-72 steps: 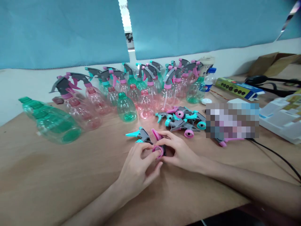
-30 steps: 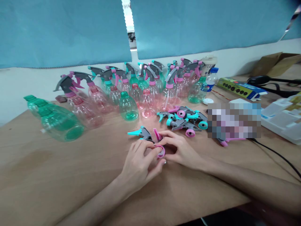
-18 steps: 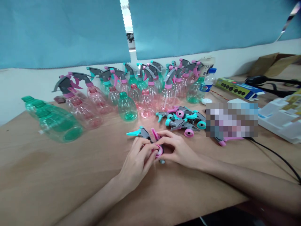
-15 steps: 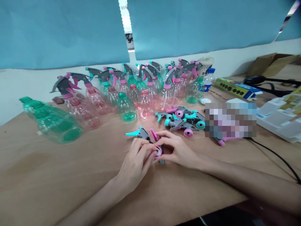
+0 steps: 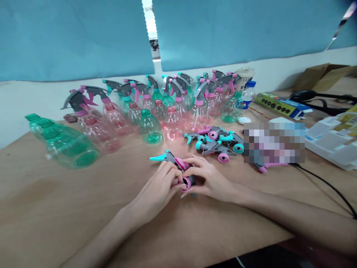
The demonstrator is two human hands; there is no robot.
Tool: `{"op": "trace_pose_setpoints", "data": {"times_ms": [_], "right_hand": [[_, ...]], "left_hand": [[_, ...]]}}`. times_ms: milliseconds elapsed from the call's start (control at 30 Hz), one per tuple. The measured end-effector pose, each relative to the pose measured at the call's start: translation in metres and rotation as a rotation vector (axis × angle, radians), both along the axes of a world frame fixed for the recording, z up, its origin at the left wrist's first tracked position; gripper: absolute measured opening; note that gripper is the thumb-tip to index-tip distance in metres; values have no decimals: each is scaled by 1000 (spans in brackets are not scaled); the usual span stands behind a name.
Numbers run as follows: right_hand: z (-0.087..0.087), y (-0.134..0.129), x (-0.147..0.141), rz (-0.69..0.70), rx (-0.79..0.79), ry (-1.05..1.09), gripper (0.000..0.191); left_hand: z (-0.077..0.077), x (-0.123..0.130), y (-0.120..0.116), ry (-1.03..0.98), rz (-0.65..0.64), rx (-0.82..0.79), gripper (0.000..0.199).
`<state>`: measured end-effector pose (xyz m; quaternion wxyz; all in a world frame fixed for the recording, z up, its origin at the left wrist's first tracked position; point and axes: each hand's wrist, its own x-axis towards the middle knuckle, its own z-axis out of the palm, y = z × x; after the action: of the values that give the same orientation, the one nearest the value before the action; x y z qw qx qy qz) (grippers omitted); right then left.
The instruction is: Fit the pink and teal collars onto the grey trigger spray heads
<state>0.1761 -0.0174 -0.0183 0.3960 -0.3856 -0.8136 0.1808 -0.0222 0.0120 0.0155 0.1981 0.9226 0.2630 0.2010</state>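
Sprayer head (image 5: 192, 181) between left hand (image 5: 160, 190) and right hand (image 5: 214, 181), in both hands' grasp, pink collar (image 5: 189, 183) nearer the left.

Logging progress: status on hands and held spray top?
Left hand, right hand: both on pink-and-grey spray top. Teal-and-grey spray top close beyond, contact unclear.

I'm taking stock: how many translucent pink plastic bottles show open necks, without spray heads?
5: centre bottle; second bottle behind it, leftward; third bottle farther left; fourth bottle left again; fifth bottle leftmost, nearer than the fourth. Others may be hidden in the cluster.
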Motion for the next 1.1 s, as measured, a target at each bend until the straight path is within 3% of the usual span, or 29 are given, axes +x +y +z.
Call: {"op": "trace_pose_setpoints", "data": {"times_ms": [133,300,467,667,933,1100], "right_hand": [[3,0,3,-60,-117,99,24],[5,-1,3,-111,-186,164,25],[4,0,2,-103,-192,149,26],[2,1,2,-62,-164,139,26],[4,0,2,-67,-181,142,26],[3,0,2,-76,-193,150,25]], "left_hand": [[-9,-2,-2,-91,24,21,18],[-21,-8,-6,-187,212,-12,16],[-19,-7,-6,-277,223,-109,14],[-15,1,-11,-368,295,-337,12],[-24,-1,-5,-504,405,-435,16],[-21,-1,-5,-490,397,-432,10]]}}
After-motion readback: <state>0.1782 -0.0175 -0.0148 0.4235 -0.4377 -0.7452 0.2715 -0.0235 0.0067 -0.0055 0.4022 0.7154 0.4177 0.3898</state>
